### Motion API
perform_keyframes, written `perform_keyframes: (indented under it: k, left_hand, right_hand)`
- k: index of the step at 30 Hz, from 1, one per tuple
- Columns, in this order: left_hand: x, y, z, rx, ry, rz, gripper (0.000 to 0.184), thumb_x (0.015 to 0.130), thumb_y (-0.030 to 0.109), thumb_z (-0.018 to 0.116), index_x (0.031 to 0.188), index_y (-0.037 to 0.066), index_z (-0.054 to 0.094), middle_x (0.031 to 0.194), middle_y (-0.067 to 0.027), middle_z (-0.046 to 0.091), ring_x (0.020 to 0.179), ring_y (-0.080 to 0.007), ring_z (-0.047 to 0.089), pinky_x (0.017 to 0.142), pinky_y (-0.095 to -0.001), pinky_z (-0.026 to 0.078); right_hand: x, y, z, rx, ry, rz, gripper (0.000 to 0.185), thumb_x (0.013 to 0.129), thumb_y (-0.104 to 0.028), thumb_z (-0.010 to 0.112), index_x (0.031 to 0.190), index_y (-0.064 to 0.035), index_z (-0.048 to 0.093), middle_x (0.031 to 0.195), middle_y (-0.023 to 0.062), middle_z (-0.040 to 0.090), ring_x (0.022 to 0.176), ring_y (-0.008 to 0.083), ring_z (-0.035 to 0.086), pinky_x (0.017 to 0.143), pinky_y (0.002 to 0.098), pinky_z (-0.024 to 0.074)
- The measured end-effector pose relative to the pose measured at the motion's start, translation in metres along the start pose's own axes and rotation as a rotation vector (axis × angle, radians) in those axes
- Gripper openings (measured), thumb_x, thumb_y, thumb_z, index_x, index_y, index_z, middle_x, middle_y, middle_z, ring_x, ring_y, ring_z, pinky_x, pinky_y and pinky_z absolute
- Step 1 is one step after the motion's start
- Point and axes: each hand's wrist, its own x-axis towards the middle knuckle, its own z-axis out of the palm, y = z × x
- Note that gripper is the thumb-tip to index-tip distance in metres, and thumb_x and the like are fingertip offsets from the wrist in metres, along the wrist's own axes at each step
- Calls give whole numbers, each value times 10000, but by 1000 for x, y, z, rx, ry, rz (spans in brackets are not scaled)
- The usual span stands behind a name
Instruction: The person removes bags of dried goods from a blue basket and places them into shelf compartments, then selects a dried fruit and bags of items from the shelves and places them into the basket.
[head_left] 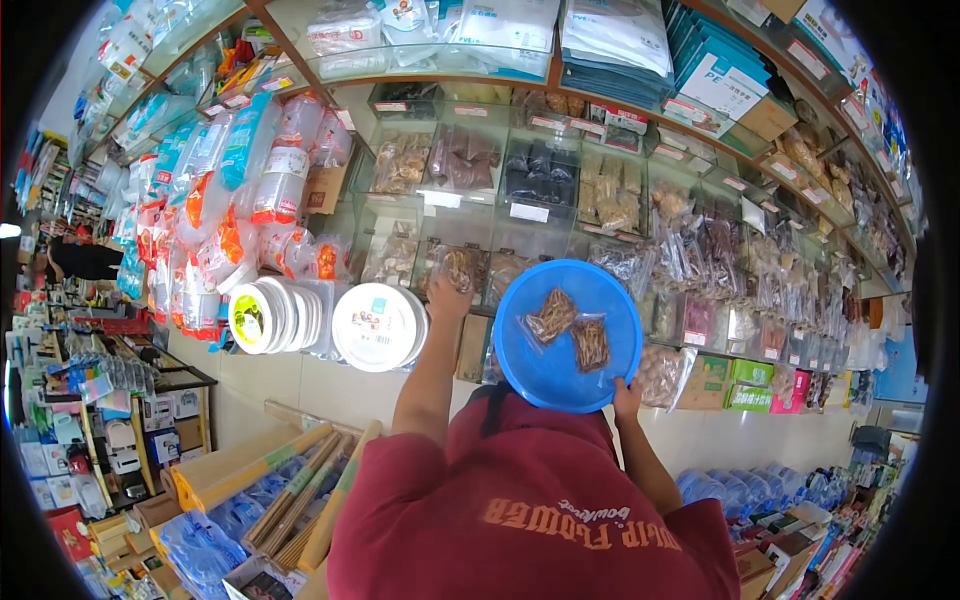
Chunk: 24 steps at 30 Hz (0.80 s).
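On the near right part of its rim, a blue basin (530, 372) is gripped by the right hand (626, 400), the thumb at the edge. Inside the basin lie two clear packets of brown, stick-like pieces: the left packet (551, 314) is tilted, and the right packet (591, 346) sits just beside it. To the left of the basin, the left hand (449, 294) reaches into a glass-walled shelf compartment, its fingers at a brown-filled bag (462, 264); whether they are closed around it, I cannot tell. Beside the left forearm stands a stack of round white containers (373, 328), with a second white stack (272, 316) further left. Above the basin, neighbouring compartments hold black-looking bags (541, 172) and tan bags (609, 192). Rolled mats (250, 462) lie at lower left, near the sleeve of the maroon shirt (500, 470).
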Motion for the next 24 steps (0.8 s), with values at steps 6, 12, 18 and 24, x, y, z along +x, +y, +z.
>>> perform_keyframes:
  k: [6, 12, 18, 24]
  left_hand:
    - [-3, -13, 17, 153, 111, 91, 709, 781, 345, 667, 1361, 90, 350, 1407, -170, 366, 1316, -337, 341, 1000, -521, 344]
    - [29, -8, 16, 96, 122, 50, 686, 750, 335, 723, 1296, 71, 401, 1309, -185, 465, 1263, -363, 394, 990, -494, 373]
    - [72, -18, 37, -205, 21, -149, 677, 722, 346, 748, 1289, 85, 484, 1189, -170, 577, 1140, -332, 530, 951, -441, 429]
    - [87, -4, 51, -178, -36, 95, 547, 713, 251, 745, 1223, 121, 595, 1084, -138, 642, 1047, -304, 590, 915, -401, 457]
  right_hand:
    - [6, 17, -4, 25, -4, -42, 119, 814, -98, 577, 896, -25, 622, 763, 7, 572, 693, 105, 514, 643, 279, 428]
    - [8, 6, 0, 20, -4, 15, 133, 824, -100, 569, 917, -19, 616, 798, 11, 582, 719, 110, 521, 663, 280, 431]
    - [4, 1, -1, 39, 7, 54, 154, 835, -110, 573, 939, -11, 627, 836, 21, 611, 750, 111, 539, 685, 277, 440]
    - [8, -1, 5, -13, 35, 79, 167, 844, -99, 560, 963, -6, 632, 833, 21, 620, 741, 114, 544, 684, 282, 445]
